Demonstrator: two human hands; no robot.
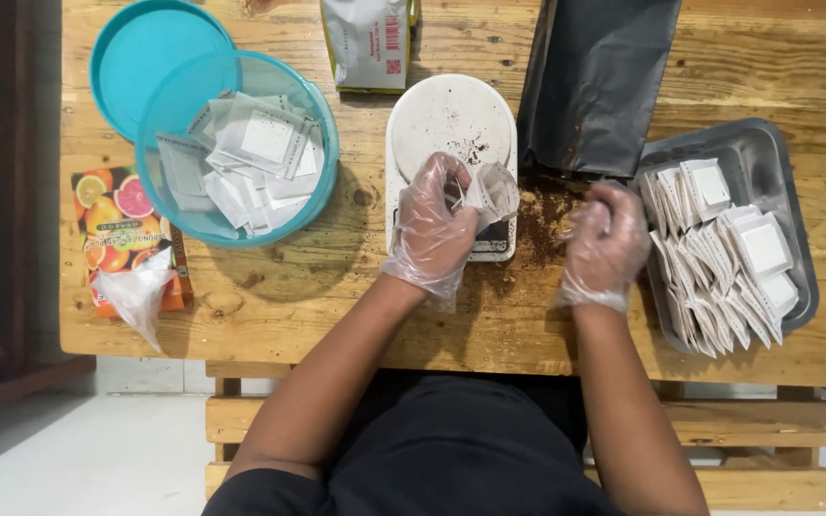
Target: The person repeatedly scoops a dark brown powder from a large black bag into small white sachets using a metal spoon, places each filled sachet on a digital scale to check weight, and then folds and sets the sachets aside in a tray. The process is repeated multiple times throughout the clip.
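Both my hands wear clear plastic gloves. My left hand (pixel 434 229) holds a small white filter sachet (pixel 491 194) open over the lower part of a white kitchen scale (pixel 449 119). My right hand (pixel 606 244) is closed around something small just right of the scale, over a patch of spilled brown grounds (pixel 542 208); what it grips is hidden by the fingers. A large dark foil bag (pixel 597 72) lies open right behind that patch.
A grey metal tray (pixel 755 143) at right holds several filled white sachets. A teal round tub (pixel 317 105) at left holds several sachets, its lid (pixel 141 53) behind it. A citrus-print box (pixel 117 220) and a white pouch (pixel 367 38) lie on the wooden table.
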